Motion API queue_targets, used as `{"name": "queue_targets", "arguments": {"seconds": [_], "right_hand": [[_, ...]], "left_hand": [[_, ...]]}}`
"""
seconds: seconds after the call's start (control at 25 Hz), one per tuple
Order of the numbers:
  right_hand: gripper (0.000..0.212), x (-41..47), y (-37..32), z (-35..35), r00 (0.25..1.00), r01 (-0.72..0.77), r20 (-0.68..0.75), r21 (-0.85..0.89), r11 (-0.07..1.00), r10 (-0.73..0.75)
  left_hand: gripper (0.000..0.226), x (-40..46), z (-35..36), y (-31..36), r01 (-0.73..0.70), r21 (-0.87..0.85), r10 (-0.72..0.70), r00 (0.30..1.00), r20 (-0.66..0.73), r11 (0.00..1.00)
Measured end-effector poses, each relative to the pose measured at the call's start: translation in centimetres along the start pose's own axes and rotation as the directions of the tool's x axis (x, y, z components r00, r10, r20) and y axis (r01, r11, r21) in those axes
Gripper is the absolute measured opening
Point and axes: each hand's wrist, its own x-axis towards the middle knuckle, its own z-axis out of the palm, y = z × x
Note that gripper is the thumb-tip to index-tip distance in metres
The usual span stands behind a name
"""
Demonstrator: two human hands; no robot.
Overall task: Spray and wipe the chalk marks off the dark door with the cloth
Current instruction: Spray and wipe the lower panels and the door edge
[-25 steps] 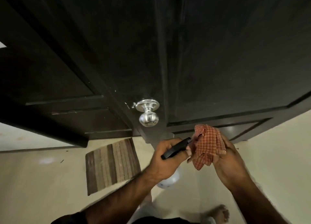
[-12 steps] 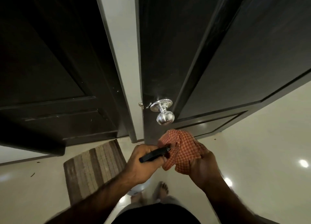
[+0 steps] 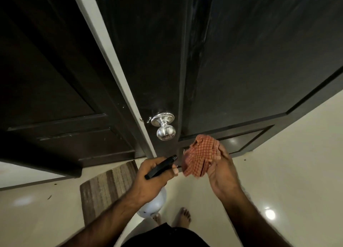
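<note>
Standing close to the dark door (image 3: 241,64), just below the silver knob (image 3: 165,127). Left hand (image 3: 157,180) curled round the black trigger head of a spray bottle (image 3: 161,167), white body of the bottle hanging beneath the wrist. Right hand (image 3: 220,170) cupped with fingers bent, holding a bunched orange checked cloth (image 3: 201,157) just in front of the nozzle. Seemingly wetting the cloth, not the panel. Faint pale streaks high on the door, possibly the chalk marks (too dim and glossy there to be sure). To do this step well: keep the nozzle aimed into the thick middle of the cloth, short squeezes only, enough to dampen without dripping onto the pale floor (image 3: 297,172) or the striped mat (image 3: 104,187). Then refold to a flat pad, lift to the streaked area, wipe along the grain in overlapping strokes, turn to a clean face once chalk loads up. Best kept clear of the knob and latch to avoid wetting the metal.
</note>
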Motion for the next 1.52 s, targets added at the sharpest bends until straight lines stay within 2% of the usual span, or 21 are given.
{"name": "queue_targets", "arguments": {"seconds": [0.08,0.2,0.32,0.36,0.4,0.52,0.56,0.64,0.72,0.8,0.84,0.88,0.92,1.0,1.08,1.12,1.16,1.28,1.32,1.48,1.52], "right_hand": [[0.030,1.5,-2.2,-0.4,0.962,0.219,-0.120,-0.192,0.956,-0.245],[0.046,6.5,-5.3,-1.1,0.726,0.537,-0.081,-0.553,0.637,-0.683],[0.048,12.0,-4.7,-1.5,0.540,0.516,-0.020,-0.781,0.351,-0.841],[0.048,13.1,-3.2,-1.6,0.517,0.485,-0.004,-0.822,0.297,-0.856],[0.049,13.5,-1.5,-1.7,0.541,0.453,0.004,-0.844,0.288,-0.841],[0.047,12.5,1.6,-2.0,0.773,0.366,-0.004,-0.813,0.452,-0.634],[0.039,12.1,1.5,-1.6,0.794,0.398,0.028,-0.778,0.486,-0.607],[0.028,10.8,-1.0,0.7,0.682,0.570,0.145,-0.719,0.398,-0.717],[0.024,9.7,-5.1,4.3,0.443,0.735,0.266,-0.654,0.178,-0.856],[0.020,9.2,-8.1,7.1,0.251,0.776,0.322,-0.631,-0.010,-0.913],[0.020,9.6,-8.0,7.2,0.195,0.764,0.361,-0.639,-0.089,-0.912],[0.022,10.4,-6.8,6.4,0.179,0.740,0.427,-0.652,-0.165,-0.886],[0.026,11.2,-4.8,4.9,0.213,0.712,0.515,-0.663,-0.229,-0.830],[0.036,12.0,-0.6,1.4,0.366,0.684,0.654,-0.671,-0.284,-0.662],[0.036,12.1,-0.1,0.3,0.448,0.661,0.646,-0.705,-0.257,-0.618],[0.032,11.7,-1.6,1.3,0.430,0.655,0.611,-0.718,-0.237,-0.664],[0.028,11.1,-3.7,3.0,0.362,0.665,0.578,-0.710,-0.233,-0.731],[0.026,8.4,-11.8,8.1,0.068,0.706,0.459,-0.649,-0.282,-0.886],[0.029,7.6,-14.2,9.1,0.010,0.698,0.431,-0.649,-0.303,-0.902],[0.048,5.5,-21.6,13.5,-0.080,0.668,0.268,-0.701,-0.251,-0.960],[0.053,5.5,-22.3,14.7,-0.104,0.662,0.288,-0.694,-0.282,-0.952]], "left_hand": [[0.027,0.1,0.5,0.2,0.062,-0.029,-0.063,0.997,-0.053,0.998],[0.035,0.6,1.5,0.3,0.121,-0.020,-0.123,0.989,-0.085,0.992],[0.024,1.4,3.1,1.0,0.118,0.007,-0.117,0.991,-0.072,0.993],[0.016,1.8,3.4,1.3,0.116,0.011,-0.115,0.991,-0.070,0.993],[0.010,2.2,3.7,1.6,0.115,0.019,-0.114,0.991,-0.071,0.993],[0.007,3.2,4.0,2.6,0.072,0.054,-0.069,0.996,-0.065,0.996],[0.006,3.4,3.9,2.9,0.054,0.054,-0.050,0.997,-0.064,0.997],[0.008,3.7,3.7,3.5,0.040,0.034,-0.037,0.995,-0.096,0.999],[0.009,3.8,3.5,4.4,0.019,0.020,-0.016,0.991,-0.134,1.000],[0.009,3.7,3.4,5.6,-0.022,0.019,0.024,0.988,-0.153,1.000],[0.008,3.5,3.3,6.3,-0.035,0.013,0.036,0.986,-0.162,0.999],[0.007,3.3,3.2,7.0,-0.041,0.007,0.042,0.985,-0.168,0.999],[0.006,3.1,3.0,7.7,-0.044,0.003,0.044,0.984,-0.172,0.999],[0.007,2.6,2.5,8.7,-0.049,-0.003,0.047,0.984,-0.169,0.999],[0.011,2.2,2.0,9.9,-0.053,-0.005,0.051,0.984,-0.171,0.999],[0.013,2.1,1.8,10.6,-0.059,-0.006,0.058,0.983,-0.176,0.998],[0.013,2.0,1.7,11.5,-0.074,-0.003,0.072,0.980,-0.186,0.997],[0.012,2.4,1.1,15.0,-0.146,-0.042,0.133,0.964,-0.232,0.988],[0.011,2.6,0.8,16.2,-0.172,-0.065,0.152,0.957,-0.246,0.983],[0.013,2.7,-0.8,20.4,-0.294,-0.025,0.275,0.919,-0.282,0.955],[0.012,2.7,-1.0,21.3,-0.318,-0.016,0.301,0.910,-0.284,0.948]]}}
